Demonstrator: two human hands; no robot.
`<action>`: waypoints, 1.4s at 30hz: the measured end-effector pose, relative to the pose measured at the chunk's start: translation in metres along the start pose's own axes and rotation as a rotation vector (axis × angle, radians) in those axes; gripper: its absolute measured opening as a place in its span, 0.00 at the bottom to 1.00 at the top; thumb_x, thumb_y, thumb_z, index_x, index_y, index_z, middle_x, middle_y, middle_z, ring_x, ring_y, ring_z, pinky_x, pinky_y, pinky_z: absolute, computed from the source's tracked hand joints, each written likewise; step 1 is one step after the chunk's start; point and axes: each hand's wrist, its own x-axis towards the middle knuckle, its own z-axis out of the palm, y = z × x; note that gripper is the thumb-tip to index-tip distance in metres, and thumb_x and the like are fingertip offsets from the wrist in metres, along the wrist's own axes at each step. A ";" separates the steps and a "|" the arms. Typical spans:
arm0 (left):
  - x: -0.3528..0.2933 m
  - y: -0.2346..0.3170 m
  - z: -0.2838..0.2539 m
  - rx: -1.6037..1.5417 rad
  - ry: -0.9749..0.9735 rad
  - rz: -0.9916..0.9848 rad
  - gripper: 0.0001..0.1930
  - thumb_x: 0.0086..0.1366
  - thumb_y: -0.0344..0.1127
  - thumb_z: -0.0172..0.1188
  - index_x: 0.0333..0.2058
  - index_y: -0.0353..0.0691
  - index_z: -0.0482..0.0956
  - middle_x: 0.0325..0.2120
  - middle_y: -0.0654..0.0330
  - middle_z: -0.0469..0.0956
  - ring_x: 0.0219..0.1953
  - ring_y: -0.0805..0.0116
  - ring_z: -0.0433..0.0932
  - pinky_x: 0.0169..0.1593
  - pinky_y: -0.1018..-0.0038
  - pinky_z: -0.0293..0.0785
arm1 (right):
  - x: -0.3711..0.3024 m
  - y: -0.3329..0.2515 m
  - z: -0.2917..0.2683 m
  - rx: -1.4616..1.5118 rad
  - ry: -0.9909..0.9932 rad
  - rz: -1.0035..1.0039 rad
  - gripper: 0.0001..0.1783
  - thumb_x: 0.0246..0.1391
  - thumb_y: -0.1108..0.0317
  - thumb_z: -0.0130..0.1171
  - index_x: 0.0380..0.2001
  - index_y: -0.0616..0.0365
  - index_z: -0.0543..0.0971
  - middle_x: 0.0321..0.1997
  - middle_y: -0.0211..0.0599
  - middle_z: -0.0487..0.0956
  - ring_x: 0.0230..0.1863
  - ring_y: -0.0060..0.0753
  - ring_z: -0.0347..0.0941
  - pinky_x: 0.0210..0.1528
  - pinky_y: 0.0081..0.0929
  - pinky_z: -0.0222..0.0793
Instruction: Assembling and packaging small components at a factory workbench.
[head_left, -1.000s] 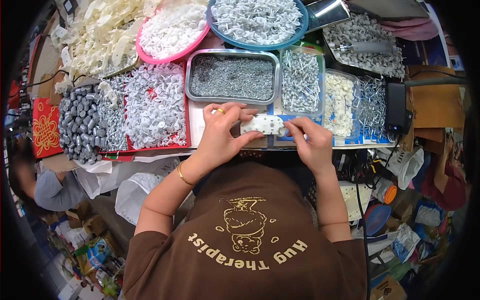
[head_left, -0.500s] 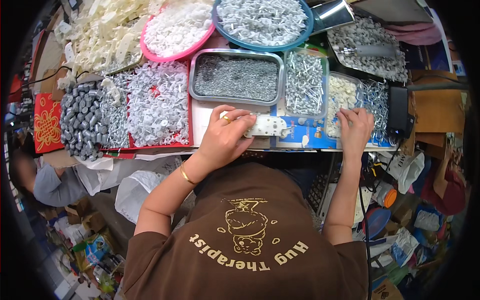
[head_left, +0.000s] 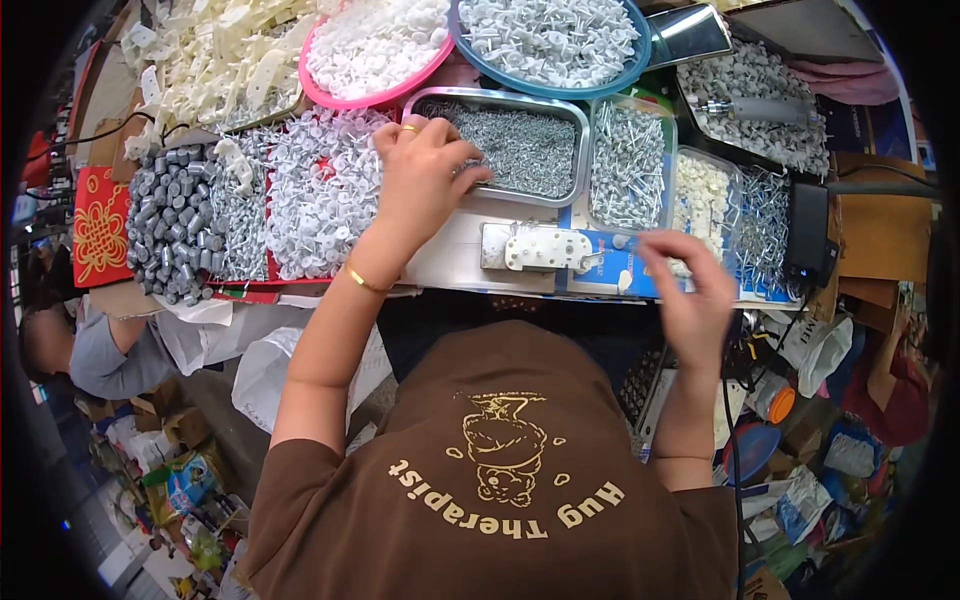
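My left hand (head_left: 425,165), with a gold ring and bangle, is at the left end of a metal tray (head_left: 583,150) of fine small metal pins (head_left: 525,150). Its fingers are bent down and close together; whatever is between them is hidden. My right hand (head_left: 692,295) is slightly blurred above the front edge of the table, fingers drawn together towards a small pale piece too unclear to name. Between the hands, a white plastic plate-like part (head_left: 545,248) with holes rests on a small block at the table's front. No hand touches it.
White plastic-headed pieces (head_left: 325,200) lie left of the tray, beside grey metal cylinders (head_left: 175,225). Pink (head_left: 375,98) and blue (head_left: 560,90) basins of white parts stand behind. A clear box of metal pins (head_left: 630,165), a box of cream bits (head_left: 700,200) and a black device (head_left: 812,235) are right.
My left hand has left the white plastic part and moved up and left to the metal tray. My right hand has come away from the cream bits, nearer to me and slightly left.
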 end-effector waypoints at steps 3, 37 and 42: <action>0.002 -0.008 0.017 0.002 -0.115 0.004 0.05 0.53 0.41 0.72 0.26 0.51 0.86 0.25 0.70 0.74 0.36 0.68 0.72 0.52 0.62 0.54 | -0.002 0.011 0.018 -0.231 -0.009 -0.389 0.15 0.40 0.77 0.74 0.34 0.50 0.87 0.38 0.33 0.71 0.38 0.34 0.68 0.39 0.27 0.65; -0.047 0.048 -0.025 -0.408 -0.149 -0.093 0.04 0.58 0.33 0.70 0.33 0.49 0.87 0.27 0.70 0.84 0.33 0.73 0.79 0.57 0.64 0.57 | 0.099 0.045 0.086 -0.465 -0.225 -0.505 0.06 0.47 0.67 0.71 0.26 0.54 0.82 0.30 0.31 0.73 0.39 0.38 0.69 0.46 0.36 0.62; -0.046 0.048 -0.026 -0.452 -0.112 -0.123 0.03 0.59 0.34 0.69 0.33 0.47 0.87 0.26 0.69 0.83 0.31 0.72 0.79 0.56 0.63 0.58 | 0.097 0.040 0.083 -0.357 -0.179 -0.471 0.06 0.50 0.69 0.68 0.27 0.56 0.80 0.30 0.32 0.76 0.38 0.39 0.70 0.45 0.35 0.64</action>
